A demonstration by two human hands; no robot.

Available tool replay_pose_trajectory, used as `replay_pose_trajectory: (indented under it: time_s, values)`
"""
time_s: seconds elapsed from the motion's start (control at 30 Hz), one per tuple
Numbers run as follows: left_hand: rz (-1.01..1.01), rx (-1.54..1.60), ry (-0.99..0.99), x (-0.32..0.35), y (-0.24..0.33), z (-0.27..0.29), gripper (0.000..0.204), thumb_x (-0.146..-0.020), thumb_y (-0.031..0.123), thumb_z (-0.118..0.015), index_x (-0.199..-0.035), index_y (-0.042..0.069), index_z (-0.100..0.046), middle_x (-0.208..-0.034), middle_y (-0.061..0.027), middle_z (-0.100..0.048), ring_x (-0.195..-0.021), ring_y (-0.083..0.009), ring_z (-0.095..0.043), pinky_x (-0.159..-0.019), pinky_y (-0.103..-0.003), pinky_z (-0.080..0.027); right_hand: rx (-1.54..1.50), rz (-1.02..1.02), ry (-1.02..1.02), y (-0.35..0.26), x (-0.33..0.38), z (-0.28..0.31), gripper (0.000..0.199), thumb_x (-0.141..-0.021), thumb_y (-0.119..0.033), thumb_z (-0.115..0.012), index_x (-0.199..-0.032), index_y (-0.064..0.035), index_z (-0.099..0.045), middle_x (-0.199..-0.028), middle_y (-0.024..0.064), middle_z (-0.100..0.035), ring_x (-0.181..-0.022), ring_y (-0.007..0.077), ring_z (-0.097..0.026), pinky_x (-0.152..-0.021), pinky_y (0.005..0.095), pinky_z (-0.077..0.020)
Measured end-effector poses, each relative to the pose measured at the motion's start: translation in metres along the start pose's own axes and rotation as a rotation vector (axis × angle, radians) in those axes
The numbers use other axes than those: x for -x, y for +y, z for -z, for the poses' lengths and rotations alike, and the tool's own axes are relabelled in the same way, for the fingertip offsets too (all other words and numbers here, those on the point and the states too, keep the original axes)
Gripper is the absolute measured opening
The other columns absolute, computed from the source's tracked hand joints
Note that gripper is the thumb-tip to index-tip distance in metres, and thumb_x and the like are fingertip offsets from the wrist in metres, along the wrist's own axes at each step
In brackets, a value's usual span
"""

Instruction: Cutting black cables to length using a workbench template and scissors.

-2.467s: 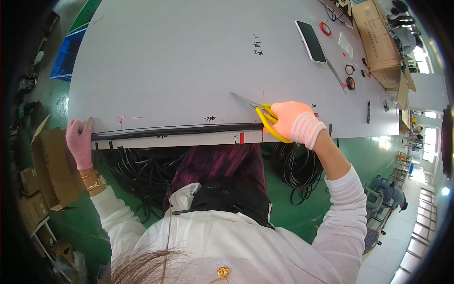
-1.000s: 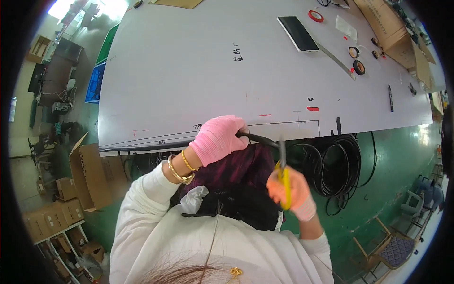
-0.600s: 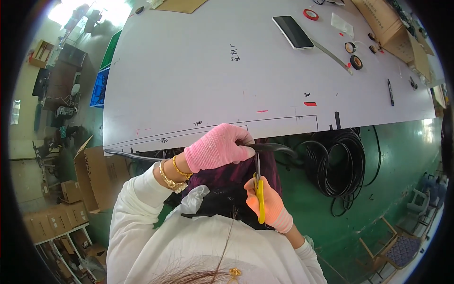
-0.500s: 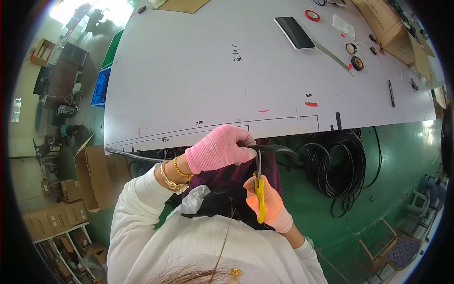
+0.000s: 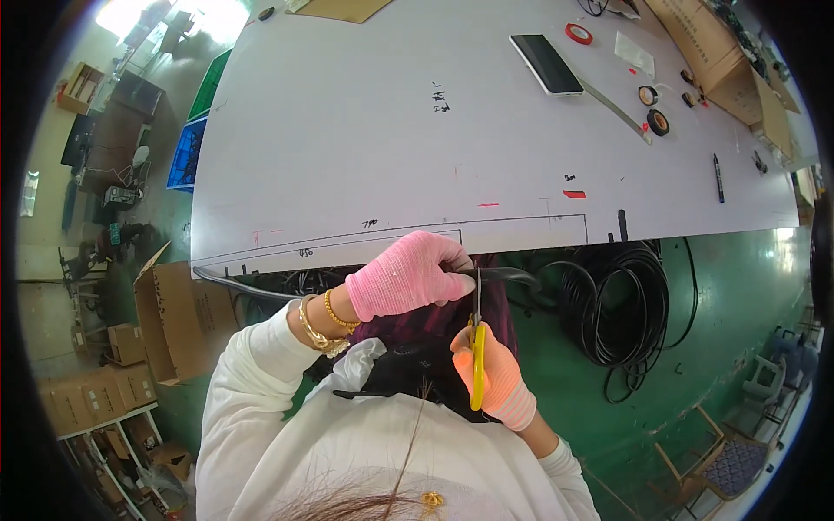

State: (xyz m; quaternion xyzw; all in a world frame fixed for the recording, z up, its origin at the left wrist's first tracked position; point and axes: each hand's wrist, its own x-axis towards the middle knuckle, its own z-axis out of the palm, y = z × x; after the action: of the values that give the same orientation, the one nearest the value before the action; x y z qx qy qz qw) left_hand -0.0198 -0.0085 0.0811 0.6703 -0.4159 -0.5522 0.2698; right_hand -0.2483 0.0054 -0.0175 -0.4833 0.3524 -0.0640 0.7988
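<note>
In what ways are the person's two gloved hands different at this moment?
The left hand wears a pink glove and grips a black cable near the table edge; the right hand wears an orange glove and holds yellow-handled scissors. The left hand lies higher in the picture, next to the table, while the right hand is lower, close to the body. Gold bracelets show on the left wrist only. Both gloves are knitted, and both hands meet at the cable.

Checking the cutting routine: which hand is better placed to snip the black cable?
Right: the right hand holds the yellow scissors, blades up at the black cable gripped by the left hand.
</note>
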Motion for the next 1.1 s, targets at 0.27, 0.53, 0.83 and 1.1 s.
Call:
replay_pose_trajectory:
  time_s: [0.27, 0.53, 0.83, 1.1]
  values:
    - [-0.018, 0.016, -0.014, -0.006, -0.006, 0.003, 0.013, -0.081, 0.009, -0.067, -0.088, -0.002, -0.065, -0.062, -0.0012, -0.055, -0.057, -0.0083, -0.052, -0.053, -0.027, -0.044, 0.233, 0.071, 0.058, -0.015, 0.008, -0.005, 0.022, -0.098, -0.023, -0.062, -0.099, -0.0038, -0.052, -0.083, 0.0082, -0.057, -0.073, 0.0241, -0.057, -0.070, 0.0318, -0.0476]
    - [-0.079, 0.436, -0.422, -0.008, -0.005, 0.008, 0.047, -0.082, -0.005, -0.052, -0.129, 0.002, -0.056, -0.108, -0.0129, -0.071, -0.055, -0.0056, -0.050, -0.050, -0.022, -0.043, 0.368, 0.133, 0.090, -0.018, 0.018, -0.009, 0.022, -0.097, -0.024, -0.064, -0.094, -0.0046, -0.054, -0.069, 0.0119, -0.057, -0.059, 0.0319, -0.057, -0.057, 0.0364, -0.0457]
    - [-0.018, 0.472, -0.471, -0.008, -0.005, 0.008, 0.044, -0.080, -0.004, -0.049, -0.122, 0.000, -0.059, -0.114, -0.0167, -0.071, -0.052, -0.0035, -0.043, -0.047, -0.022, -0.038, 0.253, -0.086, 0.102, -0.044, 0.020, -0.007, 0.024, -0.093, -0.022, -0.071, -0.087, -0.0031, -0.057, -0.058, 0.0029, -0.055, -0.048, 0.0109, -0.052, -0.046, 0.0267, -0.0391]
    - [-0.056, 0.456, -0.426, 0.005, -0.003, 0.011, 0.040, -0.083, -0.001, -0.050, -0.122, 0.000, -0.061, -0.107, -0.0147, -0.075, -0.054, -0.0032, -0.042, -0.048, -0.021, -0.037, 0.288, 0.491, 0.491, -0.049, 0.000, 0.024, 0.032, -0.070, -0.005, -0.087, -0.092, -0.0008, -0.064, -0.091, 0.0060, -0.068, -0.067, 0.0107, -0.055, -0.061, 0.0251, -0.0468]
